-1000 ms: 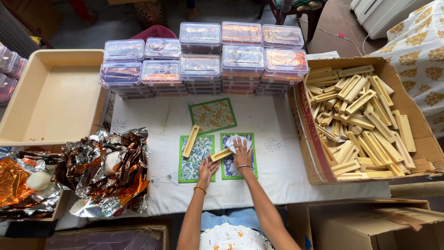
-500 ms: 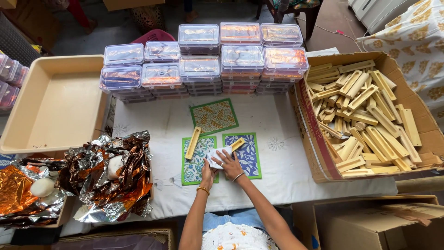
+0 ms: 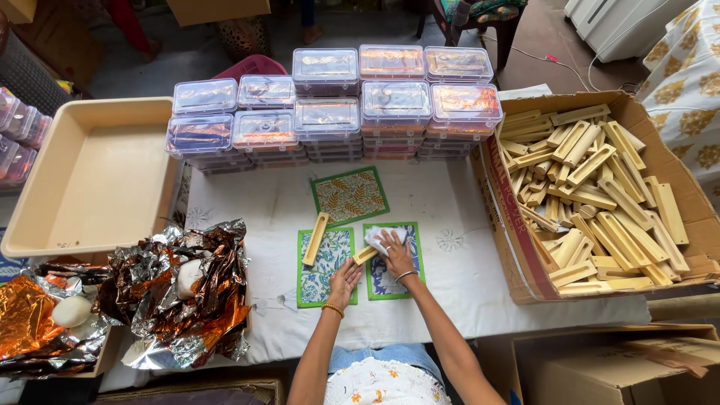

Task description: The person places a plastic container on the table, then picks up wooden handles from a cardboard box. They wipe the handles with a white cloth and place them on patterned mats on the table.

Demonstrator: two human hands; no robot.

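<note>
My right hand (image 3: 397, 253) presses a crumpled white cloth (image 3: 377, 236) onto a small pale wooden piece (image 3: 365, 255) that lies across the blue floral mat (image 3: 393, 262). My left hand (image 3: 345, 280) holds the near end of that wooden piece, fingers closed on it. A second wooden piece (image 3: 315, 238) rests slanted on the left green-bordered mat (image 3: 327, 267). A third mat (image 3: 349, 196), with a leaf print, lies just behind.
Stacked clear lidded boxes (image 3: 328, 112) line the back. A cardboard box of wooden pieces (image 3: 592, 187) stands at the right, a beige tray (image 3: 97, 176) at the left, crumpled foil wrappers (image 3: 180, 289) in front of it. A white cloth (image 3: 450, 285) covers the table.
My right hand has slid the white cloth back to the right along the wooden piece, onto the blue mat. My left hand has shifted slightly right, still on the piece's near end.
</note>
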